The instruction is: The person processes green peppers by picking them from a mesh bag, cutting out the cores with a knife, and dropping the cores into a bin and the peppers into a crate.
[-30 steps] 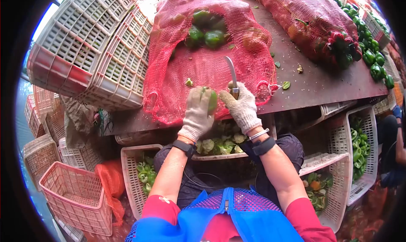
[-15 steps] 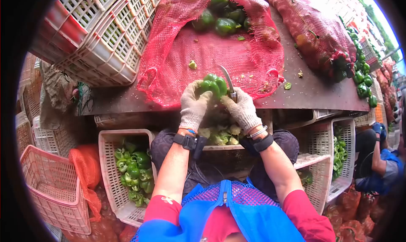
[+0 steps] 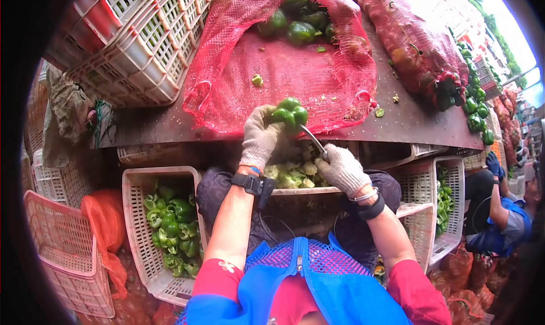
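My gloved left hand [image 3: 261, 136] is closed round a green bell pepper [image 3: 289, 115] just over the table's front edge. In my gloved right hand [image 3: 341, 169] is a knife [image 3: 314, 139] with a curved blade, whose tip meets the underside of the pepper. Beyond my hands an open red mesh sack [image 3: 295, 81] lies on the table, with several whole green peppers [image 3: 301, 32] at its far end. Below my hands a bin holds pale green pepper scraps [image 3: 298, 175].
At my left a crate [image 3: 131, 211] holds cut green peppers [image 3: 173, 225]; stacked crates [image 3: 142, 47] stand on the table [image 3: 420, 123]. A full mesh sack [image 3: 417, 47] lies at the right. Another person [image 3: 508, 211] works at far right.
My right hand, with the knife, has moved down and right, away from my left hand. The blade now points up-left to the pepper's underside. My left hand still holds the pepper.
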Demonstrator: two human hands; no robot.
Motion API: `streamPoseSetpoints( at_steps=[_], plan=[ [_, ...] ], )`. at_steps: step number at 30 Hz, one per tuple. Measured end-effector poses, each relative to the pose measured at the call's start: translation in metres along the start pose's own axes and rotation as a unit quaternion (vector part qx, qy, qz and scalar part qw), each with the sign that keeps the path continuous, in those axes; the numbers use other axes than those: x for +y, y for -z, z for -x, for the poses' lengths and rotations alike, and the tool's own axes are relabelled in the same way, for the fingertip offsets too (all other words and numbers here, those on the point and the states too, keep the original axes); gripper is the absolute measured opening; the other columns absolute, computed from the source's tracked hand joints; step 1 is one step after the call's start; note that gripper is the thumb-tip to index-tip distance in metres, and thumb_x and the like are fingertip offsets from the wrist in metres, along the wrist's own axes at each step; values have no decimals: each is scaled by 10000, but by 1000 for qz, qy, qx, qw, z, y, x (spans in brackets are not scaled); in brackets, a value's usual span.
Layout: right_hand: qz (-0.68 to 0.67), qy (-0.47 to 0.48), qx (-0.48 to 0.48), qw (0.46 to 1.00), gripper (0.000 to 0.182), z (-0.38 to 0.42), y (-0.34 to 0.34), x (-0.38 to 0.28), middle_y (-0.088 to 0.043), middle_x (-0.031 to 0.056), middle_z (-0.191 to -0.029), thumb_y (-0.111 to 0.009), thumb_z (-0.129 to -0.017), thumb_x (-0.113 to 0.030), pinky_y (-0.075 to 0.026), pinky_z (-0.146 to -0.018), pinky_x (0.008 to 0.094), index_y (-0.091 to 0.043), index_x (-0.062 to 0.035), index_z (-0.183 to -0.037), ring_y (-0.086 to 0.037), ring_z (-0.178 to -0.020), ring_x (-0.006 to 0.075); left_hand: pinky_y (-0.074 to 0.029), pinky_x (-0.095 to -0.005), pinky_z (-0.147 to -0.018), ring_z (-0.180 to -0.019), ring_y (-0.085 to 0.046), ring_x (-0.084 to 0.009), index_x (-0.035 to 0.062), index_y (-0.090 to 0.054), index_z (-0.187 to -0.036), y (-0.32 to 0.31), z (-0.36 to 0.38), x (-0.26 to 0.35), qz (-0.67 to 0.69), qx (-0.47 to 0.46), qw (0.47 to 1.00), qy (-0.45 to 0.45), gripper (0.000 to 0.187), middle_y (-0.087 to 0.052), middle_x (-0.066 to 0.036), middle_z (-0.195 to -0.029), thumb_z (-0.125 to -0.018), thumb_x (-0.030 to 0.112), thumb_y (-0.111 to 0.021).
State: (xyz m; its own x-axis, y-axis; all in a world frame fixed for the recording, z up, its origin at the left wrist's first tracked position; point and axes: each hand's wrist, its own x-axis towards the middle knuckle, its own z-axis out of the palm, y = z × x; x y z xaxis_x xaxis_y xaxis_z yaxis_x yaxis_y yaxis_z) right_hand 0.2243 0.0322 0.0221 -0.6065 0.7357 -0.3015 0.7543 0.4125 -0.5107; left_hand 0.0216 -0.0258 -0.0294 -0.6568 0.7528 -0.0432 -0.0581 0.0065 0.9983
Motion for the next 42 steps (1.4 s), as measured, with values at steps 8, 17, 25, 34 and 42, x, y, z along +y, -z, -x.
streamPoseSetpoints(
  at_steps=[8,17,25,34,42],
  plan=[
    [-209,52,201,956,301,-12,8,-10,-689,158,-835,-742,-821,-259,-522,-712,368,-644,-44,-1008,-672,-753,280,-504,-303,-869,-980,-593,-144,38,-578,-1196,-3,-7,-19,-6,-15,993,-115,416,-636,-47,-1068,-807,-90,-651],
    [-326,128,144,925,364,-93,-12,-51,-705,126,-918,-760,-819,-261,-523,-764,315,-661,-36,-1088,-666,-811,185,-465,-445,-915,-1047,-540,-366,91,-565,-1133,-8,-12,18,-294,23,918,-266,457,-547,-181,-1101,-721,170,-747],
    [-167,-28,190,967,430,-140,-13,-54,-677,195,-756,-742,-788,-446,-520,-692,404,-668,-24,-834,-678,-770,361,-506,-377,-761,-836,-589,-278,61,-514,-1061,-18,-1,0,-287,87,889,-345,437,-557,-111,-958,-702,22,-760],
    [-557,-96,150,811,87,-96,-20,-44,-613,3,-680,-698,-825,-87,-394,-394,240,-669,-76,-906,-525,-464,89,-571,-370,-682,-808,-675,-234,75,-517,-1037,5,-9,3,358,133,924,-2,293,-651,-112,-969,-819,-77,-641],
    [-651,-113,197,724,107,-52,-15,-81,-601,31,-650,-699,-834,-105,-389,-358,238,-618,-84,-900,-532,-439,113,-562,-397,-743,-872,-664,-285,64,-576,-1014,21,-4,2,470,71,880,5,188,-653,-137,-977,-831,25,-580]
  ],
)
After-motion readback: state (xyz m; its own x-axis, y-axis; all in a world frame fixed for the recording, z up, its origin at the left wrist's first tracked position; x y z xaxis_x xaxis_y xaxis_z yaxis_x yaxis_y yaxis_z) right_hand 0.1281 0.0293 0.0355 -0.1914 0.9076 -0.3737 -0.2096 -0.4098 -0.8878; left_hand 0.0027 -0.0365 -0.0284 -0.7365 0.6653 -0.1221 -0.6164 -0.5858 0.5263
